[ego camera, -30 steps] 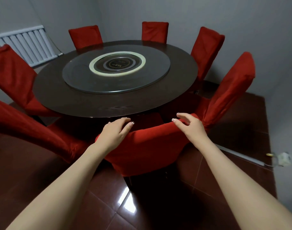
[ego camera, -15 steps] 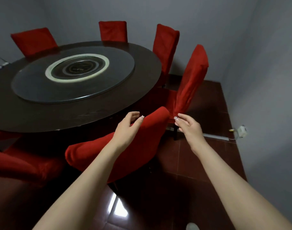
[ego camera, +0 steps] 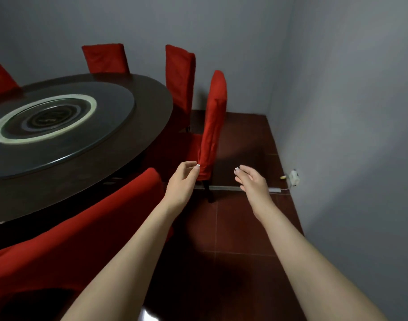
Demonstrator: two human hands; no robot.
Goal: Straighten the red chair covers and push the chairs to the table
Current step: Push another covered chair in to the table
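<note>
A round dark table (ego camera: 149,107) fills the left, ringed by chairs in red covers. The nearest red chair (ego camera: 82,232) sits low left, its back against the table edge. Beyond it a second red chair (ego camera: 213,117) stands side-on, its seat turned toward the table. My left hand (ego camera: 183,179) hovers in the air just left of that chair's lower cover, fingers loosely curled, holding nothing. My right hand (ego camera: 250,179) floats to the chair's right, fingers apart and empty. Two more covered chairs (ego camera: 181,77) stand at the far side.
A glass turntable (ego camera: 59,119) lies on the table. Grey walls close in at the back and right. A white plug box (ego camera: 294,178) and a floor strip (ego camera: 223,188) lie by the right wall. Dark red floor tiles (ego camera: 240,228) spread between chair and wall.
The view has swung right. Both hands have come off the nearest chair's back and moved toward the side-on chair farther along the table.
</note>
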